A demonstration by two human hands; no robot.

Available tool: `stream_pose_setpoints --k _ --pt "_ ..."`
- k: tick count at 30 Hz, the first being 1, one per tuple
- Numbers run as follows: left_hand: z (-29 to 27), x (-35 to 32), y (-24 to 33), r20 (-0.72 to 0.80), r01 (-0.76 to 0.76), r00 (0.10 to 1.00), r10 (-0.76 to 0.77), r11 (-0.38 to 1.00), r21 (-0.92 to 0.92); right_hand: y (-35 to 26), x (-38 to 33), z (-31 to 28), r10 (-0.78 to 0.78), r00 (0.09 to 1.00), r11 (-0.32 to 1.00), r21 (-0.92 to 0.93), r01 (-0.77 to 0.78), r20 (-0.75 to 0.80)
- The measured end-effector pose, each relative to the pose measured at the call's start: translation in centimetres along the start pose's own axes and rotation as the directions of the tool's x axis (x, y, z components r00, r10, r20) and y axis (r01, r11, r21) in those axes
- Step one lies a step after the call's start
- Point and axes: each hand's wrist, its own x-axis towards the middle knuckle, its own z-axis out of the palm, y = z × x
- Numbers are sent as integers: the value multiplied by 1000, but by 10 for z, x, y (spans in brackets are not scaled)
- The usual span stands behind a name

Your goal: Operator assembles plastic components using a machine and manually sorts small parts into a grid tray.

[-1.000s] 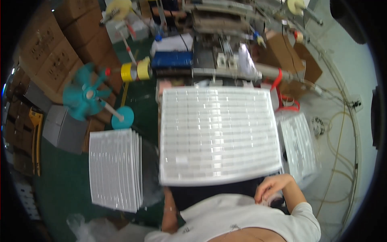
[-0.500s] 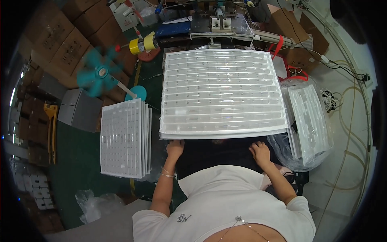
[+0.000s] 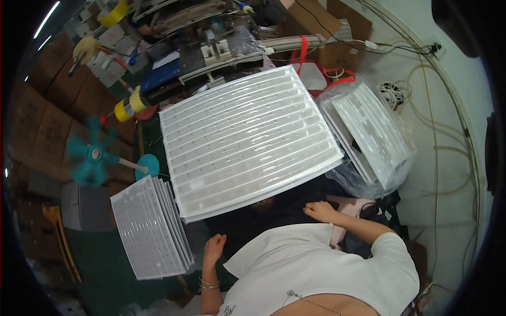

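A stack of flat white panels [image 3: 247, 142], ribbed in long rows under glossy clear film, lies in front of me above my dark-clothed lap. My left hand [image 3: 214, 247] is curled closed just off the stack's near left corner; anything inside it is hidden. On the right side of my lap, my right hand [image 3: 320, 211] rests with its fingers bent in, apart from the panels. What those fingers may hold cannot be made out. Several similar panels [image 3: 150, 231] stand leaning together to the left. More panels [image 3: 371, 137] sit in a clear plastic bag at the right.
A teal fan [image 3: 95, 154] with blurred blades stands at the left, near a grey box [image 3: 87, 208] and brown cartons [image 3: 47, 126]. Beyond the panels is a metal bench fixture [image 3: 213, 50]. Yellow tape rolls [image 3: 129, 107] sit back left. Cables run along the right wall.
The whole view has turned, so the panel stack now appears tilted and farther left. My left hand has drawn away from the stack's near edge; my right hand also lies farther from it.
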Motion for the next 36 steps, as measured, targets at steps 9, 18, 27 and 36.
stream_pose_setpoints --k 9,18,27,36 --pt "-32 -12 78 -61 -129 989 137 985 116 -42 -2 -50 -293 956 913 -293 285 17" --pt "-101 15 145 -586 -341 737 338 934 110 -125 -10 -122 -536 844 836 160 526 29" --pt "-89 79 156 -602 -157 697 389 903 401 -157 13 -129 -600 787 762 196 617 -144" --pt "-106 79 170 -647 -294 708 283 951 94 -180 33 -152 -574 738 710 233 664 -354"
